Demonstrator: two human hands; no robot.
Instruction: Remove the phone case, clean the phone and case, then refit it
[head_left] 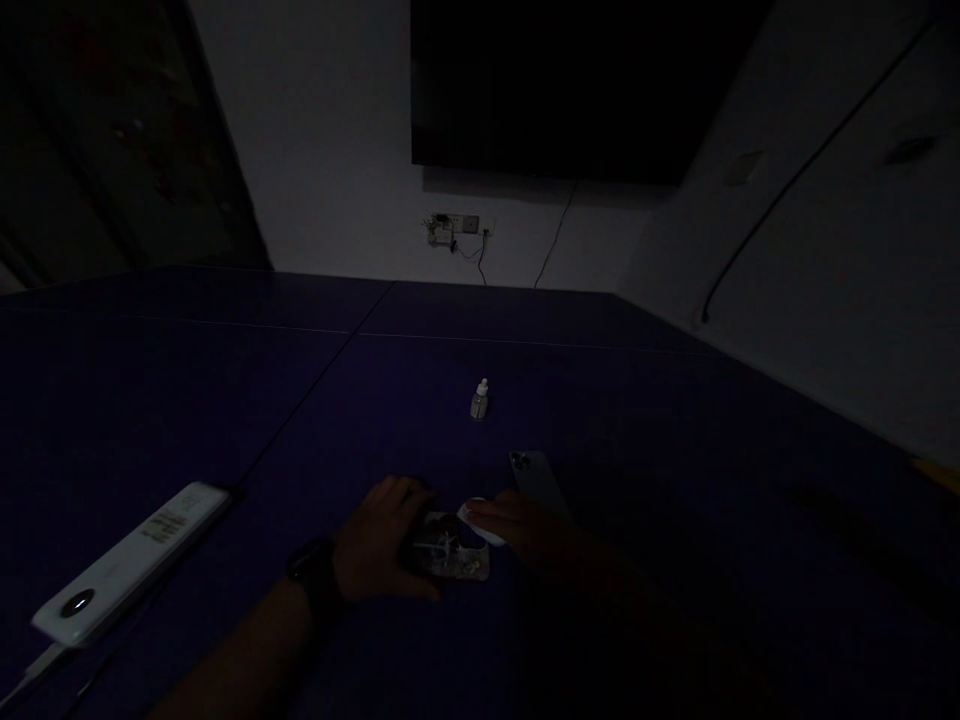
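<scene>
In the dim head view, my left hand (379,545), with a dark watch on its wrist, is closed around the left side of a small opened device (469,570). Thin wires and a pale panel show inside it. The fingers of my right hand (532,528) press on a white rounded piece (491,537) at the device's upper right edge. Whether that piece is attached to the device, I cannot tell. A phone (544,480) with several camera lenses lies just beyond my right hand, partly covered by it.
A small bottle (478,404) with a white cap stands farther back on the dark blue surface (300,440). At left lies a white power bank (127,560) with a cable (41,663) plugged in. A large dark screen (570,90) hangs above wall sockets (457,224).
</scene>
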